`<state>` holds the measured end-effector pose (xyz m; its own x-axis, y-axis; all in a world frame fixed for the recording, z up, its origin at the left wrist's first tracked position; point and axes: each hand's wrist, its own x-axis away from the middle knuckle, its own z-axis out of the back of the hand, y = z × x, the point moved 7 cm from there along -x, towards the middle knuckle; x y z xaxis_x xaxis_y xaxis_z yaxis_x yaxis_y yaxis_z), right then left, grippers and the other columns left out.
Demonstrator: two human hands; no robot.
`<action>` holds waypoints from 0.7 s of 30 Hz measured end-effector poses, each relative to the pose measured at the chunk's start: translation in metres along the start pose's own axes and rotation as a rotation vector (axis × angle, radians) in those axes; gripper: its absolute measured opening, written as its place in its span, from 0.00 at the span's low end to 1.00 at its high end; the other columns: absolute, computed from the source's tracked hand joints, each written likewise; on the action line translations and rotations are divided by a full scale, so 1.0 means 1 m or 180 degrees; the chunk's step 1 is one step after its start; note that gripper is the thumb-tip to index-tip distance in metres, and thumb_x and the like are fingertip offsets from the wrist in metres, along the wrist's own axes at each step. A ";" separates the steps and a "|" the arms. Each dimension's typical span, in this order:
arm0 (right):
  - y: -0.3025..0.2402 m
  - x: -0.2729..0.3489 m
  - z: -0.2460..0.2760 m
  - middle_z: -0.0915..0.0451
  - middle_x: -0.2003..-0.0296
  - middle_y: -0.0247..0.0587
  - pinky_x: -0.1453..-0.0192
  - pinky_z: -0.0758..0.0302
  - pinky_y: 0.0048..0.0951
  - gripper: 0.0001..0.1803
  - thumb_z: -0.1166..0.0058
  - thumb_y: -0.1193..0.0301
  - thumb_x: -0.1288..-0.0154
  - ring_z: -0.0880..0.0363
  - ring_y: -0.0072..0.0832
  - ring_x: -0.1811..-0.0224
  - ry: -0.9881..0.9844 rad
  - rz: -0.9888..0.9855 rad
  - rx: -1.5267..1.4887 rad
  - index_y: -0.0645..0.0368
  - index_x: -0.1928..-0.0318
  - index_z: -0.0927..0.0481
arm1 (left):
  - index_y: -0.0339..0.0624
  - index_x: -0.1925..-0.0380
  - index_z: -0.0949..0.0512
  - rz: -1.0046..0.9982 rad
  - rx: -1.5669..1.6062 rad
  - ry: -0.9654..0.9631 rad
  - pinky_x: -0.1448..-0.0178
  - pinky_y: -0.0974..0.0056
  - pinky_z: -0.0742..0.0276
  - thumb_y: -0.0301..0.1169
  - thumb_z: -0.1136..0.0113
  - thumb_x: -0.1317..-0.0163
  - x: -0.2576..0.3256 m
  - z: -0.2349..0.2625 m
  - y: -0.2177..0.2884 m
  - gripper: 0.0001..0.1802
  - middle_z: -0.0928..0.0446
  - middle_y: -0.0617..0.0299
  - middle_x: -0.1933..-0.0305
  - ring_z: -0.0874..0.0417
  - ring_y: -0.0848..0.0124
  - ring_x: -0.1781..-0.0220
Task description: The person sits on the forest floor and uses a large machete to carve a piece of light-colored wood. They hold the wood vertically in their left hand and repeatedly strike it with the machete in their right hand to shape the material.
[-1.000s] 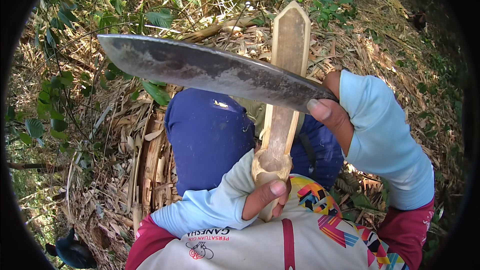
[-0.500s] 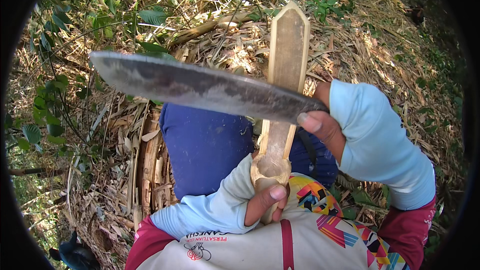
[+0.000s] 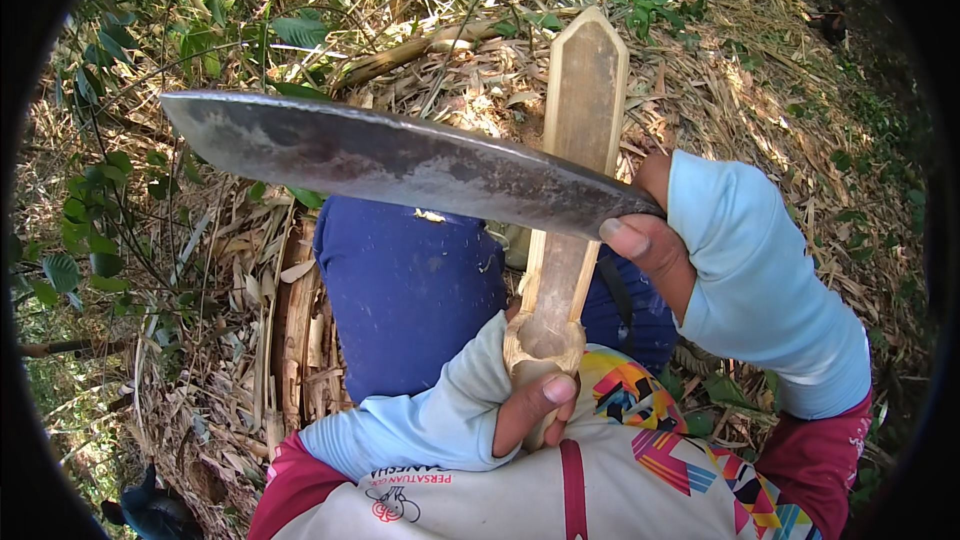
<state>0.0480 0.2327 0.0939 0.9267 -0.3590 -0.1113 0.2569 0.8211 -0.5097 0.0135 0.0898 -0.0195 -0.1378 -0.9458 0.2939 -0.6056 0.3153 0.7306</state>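
My right hand (image 3: 655,240) is closed around the base of a machete (image 3: 400,162), thumb pressed near the blade's root. The dark, scratched blade points left, level across the view. It passes in front of a carved piece of bamboo (image 3: 586,90) with a pointed far end, pale trimmed edges and a thick node near its lower part. My left hand (image 3: 535,410) grips that piece below the node, close to my belly. The machete's handle is hidden by my right hand and sleeve. Whether blade and bamboo touch I cannot tell.
My blue-trousered leg (image 3: 410,290) lies under the blade. Dry bamboo leaves and shavings (image 3: 740,130) cover the ground. A split log (image 3: 295,320) lies left of my leg, green leafy stems (image 3: 105,200) farther left. A dark blue object (image 3: 155,510) sits at the lower left.
The machete blade has shifted slightly left, its tip a little higher. The bamboo's pointed end has tilted slightly to the right. Both hands keep their grip.
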 end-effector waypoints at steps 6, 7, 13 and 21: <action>0.000 -0.001 -0.001 0.41 0.83 0.44 0.79 0.42 0.36 0.18 0.46 0.62 0.29 0.39 0.41 0.84 -0.0012 0.0047 0.0040 0.61 0.73 0.30 | 0.38 0.61 0.31 -0.0019 -0.0119 -0.0041 0.62 0.66 0.23 0.44 0.45 0.30 -0.001 0.001 0.000 0.18 0.25 0.59 0.73 0.20 0.71 0.73; -0.001 -0.001 0.001 0.41 0.83 0.44 0.79 0.42 0.36 0.18 0.46 0.62 0.29 0.39 0.41 0.84 -0.0050 0.0003 0.0038 0.61 0.73 0.30 | 0.38 0.61 0.31 -0.0019 -0.0093 -0.0034 0.62 0.66 0.23 0.44 0.45 0.30 -0.001 0.001 0.000 0.18 0.25 0.59 0.73 0.20 0.71 0.73; 0.001 0.002 0.001 0.39 0.83 0.46 0.78 0.41 0.37 0.16 0.45 0.63 0.30 0.37 0.43 0.84 0.0060 -0.0010 0.0103 0.61 0.70 0.27 | 0.38 0.62 0.31 0.0005 -0.0102 0.0049 0.62 0.66 0.23 0.43 0.46 0.30 0.000 -0.001 0.002 0.17 0.25 0.59 0.73 0.20 0.71 0.73; -0.001 0.001 0.003 0.39 0.83 0.45 0.78 0.41 0.38 0.18 0.46 0.62 0.29 0.38 0.43 0.84 -0.0031 -0.0036 0.0184 0.61 0.72 0.29 | 0.38 0.57 0.34 0.0020 -0.0023 0.0055 0.64 0.67 0.24 0.39 0.47 0.29 0.001 0.000 -0.004 0.15 0.25 0.60 0.72 0.21 0.72 0.73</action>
<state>0.0494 0.2330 0.0964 0.9262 -0.3644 -0.0972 0.2826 0.8413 -0.4607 0.0160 0.0876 -0.0217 -0.1280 -0.9424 0.3091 -0.5990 0.3219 0.7332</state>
